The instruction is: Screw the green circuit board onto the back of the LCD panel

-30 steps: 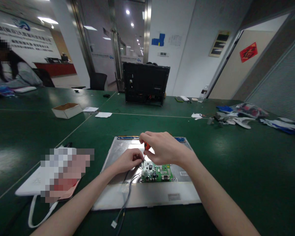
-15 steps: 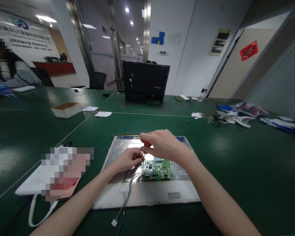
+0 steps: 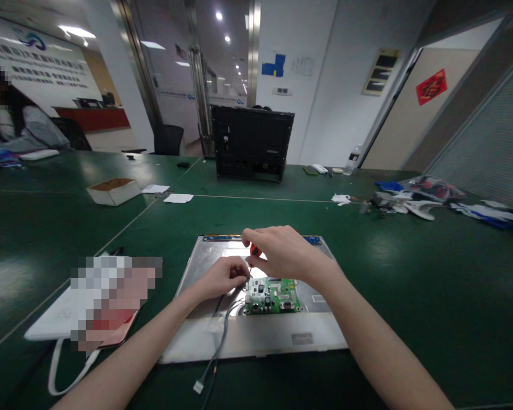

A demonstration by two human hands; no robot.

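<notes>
Right hand (image 3: 284,250) grips a screwdriver (image 3: 255,250), red-and-black handle — long axis near upright, thin shaft pointing down, tip around the far-left corner of the green circuit board (image 3: 273,296). Left hand (image 3: 226,276): thumb and fingers pinched together at that corner; can't tell on what. Board lies flat, just nearer than both hands, long axis left-right. Silver display panel (image 3: 260,339) underneath, far edge just beyond the hands — open worktop (image 3: 414,302) right of the right hand.
</notes>
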